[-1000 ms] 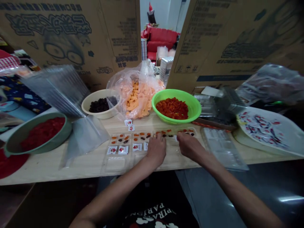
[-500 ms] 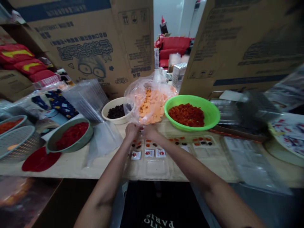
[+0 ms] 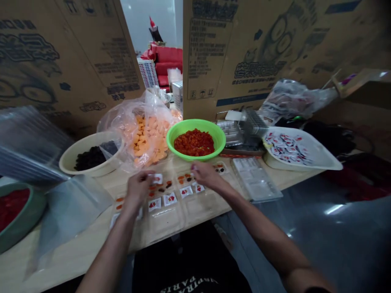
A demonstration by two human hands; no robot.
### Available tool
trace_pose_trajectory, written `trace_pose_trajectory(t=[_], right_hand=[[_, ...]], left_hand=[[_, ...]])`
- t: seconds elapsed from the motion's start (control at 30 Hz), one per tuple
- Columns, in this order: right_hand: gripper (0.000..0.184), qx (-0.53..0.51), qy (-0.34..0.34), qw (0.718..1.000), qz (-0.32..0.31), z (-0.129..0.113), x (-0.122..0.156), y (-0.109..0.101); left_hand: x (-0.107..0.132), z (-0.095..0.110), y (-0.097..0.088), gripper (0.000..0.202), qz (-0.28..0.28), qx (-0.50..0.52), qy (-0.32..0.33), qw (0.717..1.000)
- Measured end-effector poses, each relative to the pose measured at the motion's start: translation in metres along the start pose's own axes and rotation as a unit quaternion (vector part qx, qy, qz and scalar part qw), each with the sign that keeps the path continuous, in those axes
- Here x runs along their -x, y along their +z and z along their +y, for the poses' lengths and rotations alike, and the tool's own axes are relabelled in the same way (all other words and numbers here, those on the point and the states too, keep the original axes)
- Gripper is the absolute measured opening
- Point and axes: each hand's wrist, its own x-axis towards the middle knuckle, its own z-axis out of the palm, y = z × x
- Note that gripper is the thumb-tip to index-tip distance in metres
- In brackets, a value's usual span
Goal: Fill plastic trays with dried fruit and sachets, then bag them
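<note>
My left hand (image 3: 138,188) pinches a small white sachet (image 3: 157,178) with a red print, held over the clear plastic trays (image 3: 195,206). My right hand (image 3: 205,174) is closed above the trays, in front of the green bowl (image 3: 222,140); what its fingers hold, if anything, is too small to name. Orange and dark pieces lie in the far compartments of the trays. Several printed sachets, such as one sachet (image 3: 170,198), lie in a row nearer to me. My left hand and forearm hide part of the left tray.
Behind the trays are a cream bowl (image 3: 65,162) of dark pieces and a plastic bag (image 3: 149,140) of orange pieces. At right, a white tub (image 3: 324,160) holds many sachets beside stacked clear trays (image 3: 256,179). Tall cardboard boxes (image 3: 214,49) stand behind.
The view has swung right, bringing the sachet tub fully into sight. My hands, close together before, are now apart; the sachet shows in my left hand and my right hand is farther right.
</note>
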Motion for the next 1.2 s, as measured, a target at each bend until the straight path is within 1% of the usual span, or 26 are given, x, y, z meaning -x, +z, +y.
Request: trace_pose_trajectory(t=[0.03, 0.07, 0.1, 0.17, 0.2, 0.23, 0.27, 0.3, 0.37, 0.43, 0.5, 0.53, 0.57, 0.6, 0.67, 0.73, 0.83, 0.9, 0.97, 1.03, 1.1, 1.2], right_hand=[[0.029, 0.006, 0.050, 0.999, 0.020, 0.026, 0.013, -0.001], [0.029, 0.007, 0.101, 0.994, 0.043, 0.049, 0.024, -0.002], [0.028, 0.013, 0.137, 0.989, 0.056, 0.068, 0.033, -0.002], [0.027, 0.025, 0.170, 0.983, 0.068, 0.095, 0.045, -0.004], [0.028, 0.033, 0.173, 0.982, 0.068, 0.105, 0.050, -0.005], [0.029, 0.041, 0.175, 0.981, 0.071, 0.113, 0.055, -0.006], [0.031, 0.050, 0.182, 0.979, 0.079, 0.120, 0.061, -0.007], [0.034, 0.060, 0.193, 0.975, 0.091, 0.126, 0.068, -0.007], [0.040, 0.090, 0.218, 0.963, 0.130, 0.137, 0.084, -0.004], [0.047, 0.129, 0.225, 0.953, 0.158, 0.147, 0.100, 0.005], [0.052, 0.168, 0.217, 0.949, 0.156, 0.157, 0.115, 0.015], [0.052, 0.183, 0.211, 0.949, 0.144, 0.163, 0.121, 0.019], [0.052, 0.194, 0.207, 0.950, 0.132, 0.169, 0.127, 0.021], [0.052, 0.201, 0.206, 0.950, 0.122, 0.176, 0.132, 0.021], [0.051, 0.207, 0.201, 0.950, 0.114, 0.190, 0.138, 0.017], [0.051, 0.211, 0.192, 0.951, 0.117, 0.200, 0.141, 0.011], [0.050, 0.214, 0.188, 0.950, 0.124, 0.207, 0.137, 0.009], [0.051, 0.206, 0.195, 0.949, 0.135, 0.208, 0.132, 0.014], [0.052, 0.195, 0.192, 0.950, 0.150, 0.208, 0.127, 0.019], [0.052, 0.186, 0.176, 0.953, 0.162, 0.207, 0.124, 0.024], [0.052, 0.178, 0.160, 0.957, 0.164, 0.204, 0.121, 0.024], [0.050, 0.164, 0.168, 0.958, 0.162, 0.199, 0.114, 0.014]], left_hand=[[0.015, 0.011, 0.026, 0.028, -0.049, 0.001, 0.033, 0.998], [0.029, 0.022, 0.054, 0.024, -0.082, -0.016, 0.076, 0.994], [0.040, 0.034, 0.083, 0.020, -0.101, -0.038, 0.118, 0.987], [0.057, 0.052, 0.132, 0.018, -0.133, -0.085, 0.177, 0.972], [0.063, 0.058, 0.151, 0.018, -0.143, -0.115, 0.198, 0.963], [0.066, 0.062, 0.166, 0.019, -0.149, -0.149, 0.216, 0.953], [0.069, 0.063, 0.176, 0.020, -0.152, -0.184, 0.232, 0.943], [0.071, 0.061, 0.182, 0.023, -0.150, -0.218, 0.249, 0.932], [0.077, 0.054, 0.186, 0.029, -0.146, -0.277, 0.294, 0.903], [0.084, 0.043, 0.184, 0.036, -0.166, -0.326, 0.354, 0.861], [0.092, 0.033, 0.179, 0.047, -0.220, -0.365, 0.406, 0.809], [0.095, 0.029, 0.177, 0.054, -0.252, -0.381, 0.418, 0.785], [0.098, 0.027, 0.175, 0.058, -0.280, -0.393, 0.421, 0.768], [0.099, 0.026, 0.173, 0.062, -0.300, -0.402, 0.419, 0.757], [0.099, 0.029, 0.173, 0.066, -0.310, -0.414, 0.417, 0.747], [0.097, 0.036, 0.181, 0.071, -0.299, -0.409, 0.436, 0.744], [0.094, 0.046, 0.202, 0.078, -0.301, -0.384, 0.478, 0.730], [0.092, 0.048, 0.215, 0.079, -0.319, -0.381, 0.480, 0.723], [0.089, 0.045, 0.224, 0.080, -0.325, -0.385, 0.473, 0.722], [0.086, 0.040, 0.227, 0.081, -0.321, -0.384, 0.474, 0.725], [0.083, 0.038, 0.226, 0.081, -0.319, -0.380, 0.473, 0.728], [0.085, 0.044, 0.219, 0.082, -0.325, -0.377, 0.460, 0.735]])
